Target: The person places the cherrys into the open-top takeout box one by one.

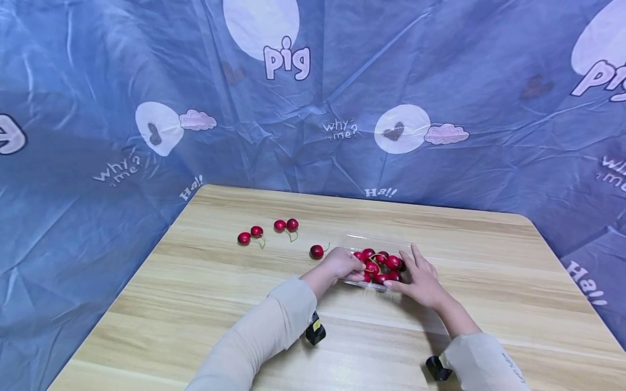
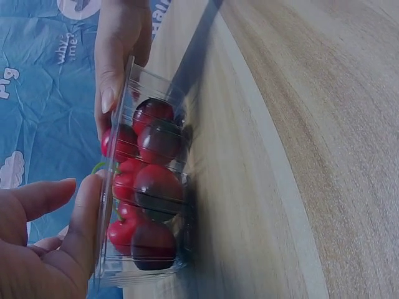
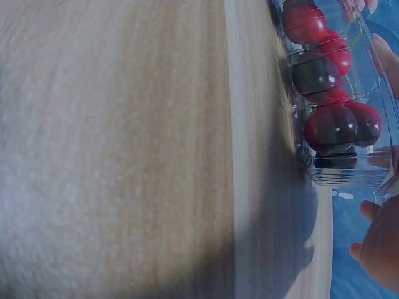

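Note:
A clear plastic box (image 1: 376, 237) stands on the table with several red cherries (image 1: 393, 263) in it, some with green stems. My left hand (image 1: 342, 263) is at the box's left side, its fingertips over the cherries beside a stem. The left wrist view shows a gap between thumb and finger near the rim, with a stem tip (image 2: 97, 167) close by. Around the right end of the box my right hand (image 1: 421, 279) grips it, thumb at the near side and fingers at the far side. Dark cherries (image 3: 330, 128) show through the wall in the right wrist view.
Left of the box lies a single cherry (image 1: 316, 251) with its stem. Farther left are two joined pairs, one cherry pair (image 1: 243, 238) nearer and another cherry pair (image 1: 280, 225) behind. A blue printed cloth (image 1: 293, 146) hangs beyond the wooden table (image 1: 220, 304).

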`<state>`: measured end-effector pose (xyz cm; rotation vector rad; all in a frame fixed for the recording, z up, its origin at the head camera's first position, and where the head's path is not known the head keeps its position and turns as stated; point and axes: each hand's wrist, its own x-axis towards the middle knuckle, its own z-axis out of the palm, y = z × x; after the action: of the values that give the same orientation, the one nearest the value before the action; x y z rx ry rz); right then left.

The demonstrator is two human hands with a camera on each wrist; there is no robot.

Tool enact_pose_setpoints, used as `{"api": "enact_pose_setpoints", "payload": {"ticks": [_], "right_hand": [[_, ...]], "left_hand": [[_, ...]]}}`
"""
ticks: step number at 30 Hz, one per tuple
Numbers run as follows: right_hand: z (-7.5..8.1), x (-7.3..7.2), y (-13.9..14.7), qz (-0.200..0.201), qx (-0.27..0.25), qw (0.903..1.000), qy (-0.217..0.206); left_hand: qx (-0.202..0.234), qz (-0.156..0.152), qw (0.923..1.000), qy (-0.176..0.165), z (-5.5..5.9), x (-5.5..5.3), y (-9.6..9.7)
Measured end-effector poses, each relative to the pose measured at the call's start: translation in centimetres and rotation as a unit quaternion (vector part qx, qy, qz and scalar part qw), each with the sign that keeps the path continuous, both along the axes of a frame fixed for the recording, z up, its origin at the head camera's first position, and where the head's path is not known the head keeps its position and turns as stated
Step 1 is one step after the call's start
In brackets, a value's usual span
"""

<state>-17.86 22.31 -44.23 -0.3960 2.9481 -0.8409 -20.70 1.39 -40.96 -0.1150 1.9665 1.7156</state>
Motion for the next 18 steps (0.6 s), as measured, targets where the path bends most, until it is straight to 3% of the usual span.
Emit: {"api": "enact_pose_setpoints", "payload": {"ticks": [6,18], "right_hand": [[0.0,0.0,0.0,-0.001,0.0,1.0,-0.001],[0.2,0.1,0.0,0.001,0.0,1.0,-0.002]], "left_hand": [[0.0,-0.013,0.9997,0.022,0.2,0.3,-1.0],[0.067,0.019,0.9974,0.017,0.2,0.5,-4.6]]}}
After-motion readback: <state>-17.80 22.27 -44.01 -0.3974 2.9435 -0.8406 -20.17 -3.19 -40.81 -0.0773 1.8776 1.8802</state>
